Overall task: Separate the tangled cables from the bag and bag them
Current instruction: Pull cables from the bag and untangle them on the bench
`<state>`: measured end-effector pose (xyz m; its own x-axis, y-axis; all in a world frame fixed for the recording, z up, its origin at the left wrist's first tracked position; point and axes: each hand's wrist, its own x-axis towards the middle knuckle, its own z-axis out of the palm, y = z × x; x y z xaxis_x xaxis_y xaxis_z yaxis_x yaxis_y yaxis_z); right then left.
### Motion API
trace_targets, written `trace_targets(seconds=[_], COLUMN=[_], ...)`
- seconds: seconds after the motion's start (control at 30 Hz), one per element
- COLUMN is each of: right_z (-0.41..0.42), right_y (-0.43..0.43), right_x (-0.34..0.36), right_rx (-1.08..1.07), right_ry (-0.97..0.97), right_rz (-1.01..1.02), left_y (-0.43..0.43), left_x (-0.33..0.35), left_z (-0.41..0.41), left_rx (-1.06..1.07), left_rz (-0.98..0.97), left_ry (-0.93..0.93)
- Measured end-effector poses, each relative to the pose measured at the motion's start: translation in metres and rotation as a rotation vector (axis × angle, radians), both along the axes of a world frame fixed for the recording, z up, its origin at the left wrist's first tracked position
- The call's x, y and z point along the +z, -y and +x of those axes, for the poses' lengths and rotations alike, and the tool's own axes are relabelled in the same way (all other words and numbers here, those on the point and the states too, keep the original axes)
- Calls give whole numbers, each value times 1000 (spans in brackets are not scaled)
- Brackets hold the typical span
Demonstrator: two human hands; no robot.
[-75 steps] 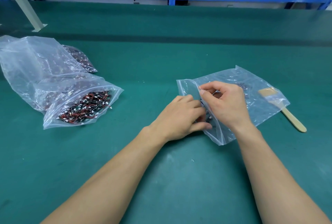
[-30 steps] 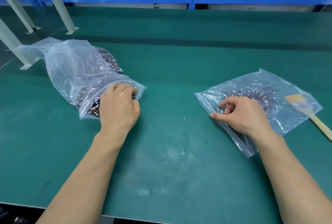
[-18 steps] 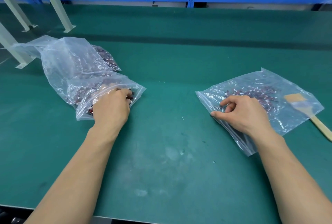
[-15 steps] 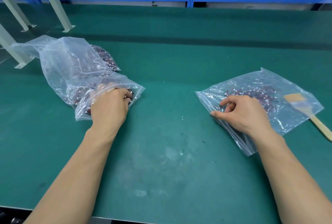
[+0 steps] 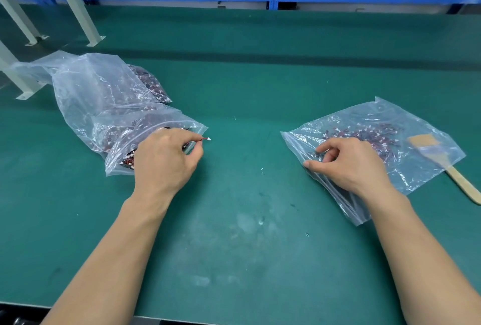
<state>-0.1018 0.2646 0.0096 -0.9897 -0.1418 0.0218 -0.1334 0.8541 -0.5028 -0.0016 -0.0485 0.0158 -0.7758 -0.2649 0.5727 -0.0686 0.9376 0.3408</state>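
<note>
My left hand (image 5: 166, 163) is pinching a limp, featherlight cable (image 5: 205, 139) near its plug, beside the full bag (image 5: 104, 95). My right hand (image 5: 348, 166) is gripping the second bag (image 5: 364, 119).

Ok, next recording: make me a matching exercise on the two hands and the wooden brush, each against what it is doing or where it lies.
Things:
1. left hand
2. right hand
3. wooden brush

States:
A. grips the right bag at its near edge
B. pinches a cable with a white plug
C. lies far right, head under a bag corner

Pairs: 1-B, 2-A, 3-C
</note>
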Motion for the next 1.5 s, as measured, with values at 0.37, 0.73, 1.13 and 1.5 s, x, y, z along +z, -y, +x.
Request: trace_targets(seconds=[0.37,0.73,1.13,1.5], right_z=[-1,-1,3,3], right_y=[-2,-1,-2,-2], right_x=[2,1,1,0], right_rx=[-60,-67,-62,-55], right_ry=[4,-3,-22,-19], right_rz=[53,37,12,12], left_y=[-8,-7,-4,-9], left_x=[-11,-22,-22,-28], left_z=[-5,-12,-8,-21], left_rx=[-431,-448,-84,143], left_rz=[119,30,115,-90], left_ry=[245,247,75,371])
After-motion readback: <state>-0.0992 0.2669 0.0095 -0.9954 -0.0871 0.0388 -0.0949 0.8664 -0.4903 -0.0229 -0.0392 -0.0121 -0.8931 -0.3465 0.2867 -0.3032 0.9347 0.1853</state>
